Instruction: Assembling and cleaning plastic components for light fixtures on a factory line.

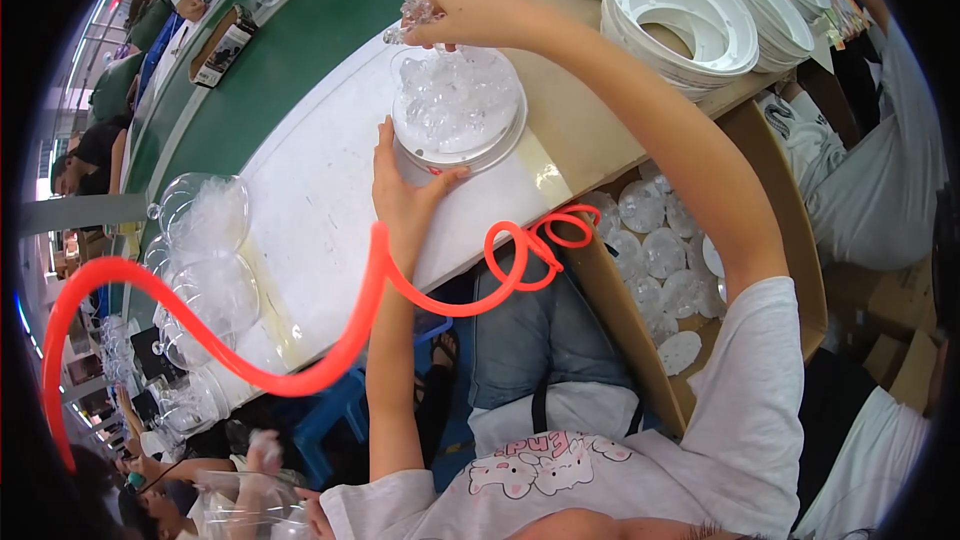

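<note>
A round white base point(484, 154) lies on the white tabletop in front of me. On it rests a shallow clear bowl point(400, 112) heaped with clear, faceted plastic pieces point(462, 92). My left hand point(408, 180) is against the base's near left side, thumb and forefinger stretched apart along its edge. Above the far side of the bowl, my right hand point(468, 12) is closed round a small cluster of clear faceted plastic pieces point(416, 12). Some of its fingertips are hidden behind the hand.
A red coiled hose point(300, 380) crosses the near view. An open cardboard box point(590, 270) with clear round discs point(665, 252) stands at my right. White rings point(690, 15) are stacked far right. Clear domes point(210, 280) sit left, beside a green conveyor point(310, 60). Other people are nearby.
</note>
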Action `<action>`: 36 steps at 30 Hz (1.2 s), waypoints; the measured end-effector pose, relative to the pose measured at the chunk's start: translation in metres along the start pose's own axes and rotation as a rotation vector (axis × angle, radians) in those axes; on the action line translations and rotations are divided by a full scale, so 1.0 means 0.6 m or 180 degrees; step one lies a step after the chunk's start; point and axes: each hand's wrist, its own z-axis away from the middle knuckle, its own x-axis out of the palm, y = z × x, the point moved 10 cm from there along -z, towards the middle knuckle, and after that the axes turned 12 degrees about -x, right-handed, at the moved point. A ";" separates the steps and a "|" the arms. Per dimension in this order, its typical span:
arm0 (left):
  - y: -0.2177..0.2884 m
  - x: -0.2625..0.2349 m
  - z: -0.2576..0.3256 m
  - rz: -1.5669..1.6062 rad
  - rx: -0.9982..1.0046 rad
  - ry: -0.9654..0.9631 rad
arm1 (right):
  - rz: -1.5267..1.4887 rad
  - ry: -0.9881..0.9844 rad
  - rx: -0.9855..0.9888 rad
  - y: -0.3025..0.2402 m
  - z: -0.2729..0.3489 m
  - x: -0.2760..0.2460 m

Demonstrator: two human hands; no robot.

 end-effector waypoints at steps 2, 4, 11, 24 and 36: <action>0.006 0.003 0.011 0.0105 -0.0077 -0.0009 | -0.0297 -0.0006 -0.0054 -0.001 0.006 -0.001; 0.027 0.002 0.037 -0.0848 0.0207 0.0499 | -0.0382 -0.0019 -0.0080 0.004 0.013 0.003; 0.031 -0.011 0.030 -0.0104 0.0557 -0.0238 | -0.0721 -0.0304 -0.0270 -0.028 0.017 0.011; 0.029 0.016 0.056 -0.0618 0.0219 0.0288 | -0.1063 -0.0218 -0.0457 -0.030 0.051 0.003; 0.020 0.023 0.063 -0.0620 0.0255 0.0319 | -0.1023 -0.0582 -0.0652 -0.061 0.038 0.018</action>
